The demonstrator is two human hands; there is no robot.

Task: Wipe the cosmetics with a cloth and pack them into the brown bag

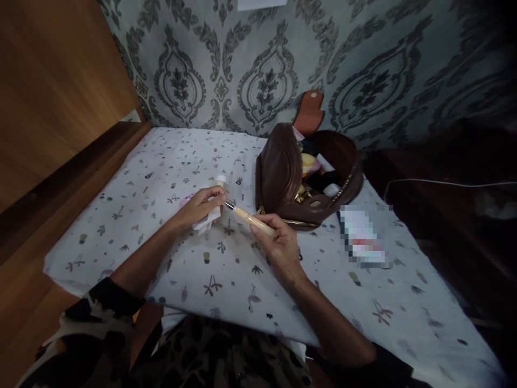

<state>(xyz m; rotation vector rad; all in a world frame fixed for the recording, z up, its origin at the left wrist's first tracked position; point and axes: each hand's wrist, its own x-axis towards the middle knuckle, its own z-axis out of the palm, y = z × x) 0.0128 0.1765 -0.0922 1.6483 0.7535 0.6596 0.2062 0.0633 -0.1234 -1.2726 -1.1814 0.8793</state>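
Note:
A slim tube with a pale yellow body (253,220) and a silver section toward its left end is held between both hands above the patterned cloth. My right hand (278,240) is closed round the yellow body. The fingers of my left hand (204,205) pinch the silver end, and a crumpled white tissue (207,222) is held under the same fingers. Just behind my left hand stands a small container with a white cap (221,179). Something pink (186,200) shows partly behind that hand.
An open brown bag (280,167) full of small items stands at the back right, with an orange-brown flap (310,112) behind it. A blurred-out flat object (363,237) lies right of the bag. Wooden furniture (52,97) borders the left; a white cable (444,182) runs at right.

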